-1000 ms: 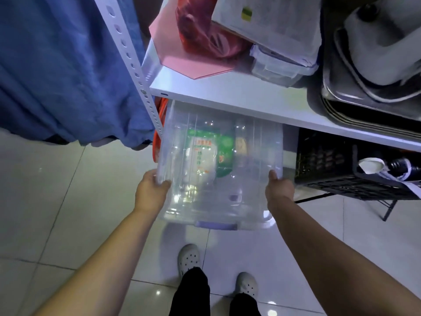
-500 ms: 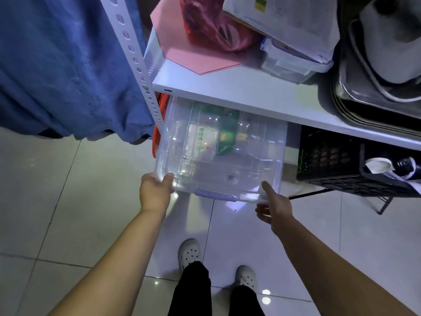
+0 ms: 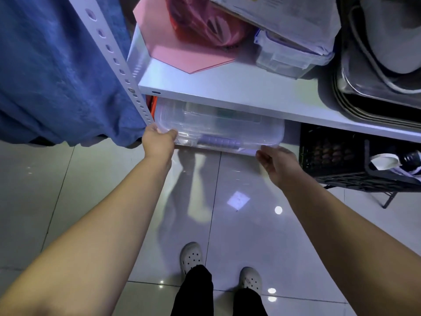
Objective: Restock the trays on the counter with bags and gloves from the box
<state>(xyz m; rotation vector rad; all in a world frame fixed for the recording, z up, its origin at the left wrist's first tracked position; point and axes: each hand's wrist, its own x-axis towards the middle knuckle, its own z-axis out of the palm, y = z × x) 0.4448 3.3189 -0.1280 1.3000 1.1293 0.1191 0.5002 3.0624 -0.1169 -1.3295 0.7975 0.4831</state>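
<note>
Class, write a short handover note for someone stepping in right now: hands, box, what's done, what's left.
Left hand grips the lidded clear plastic box at its front left corner.
Right hand is open by the front right corner; contact unclear.
Box lies mostly under the white shelf.
Counter and trays are out of view, so whether restocking is done or left cannot be told.

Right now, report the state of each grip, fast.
Left grip: holds the clear plastic storage box by its left front corner.
Right grip: open, fingers loosely curled beside the box's right corner, holding nothing.
</note>
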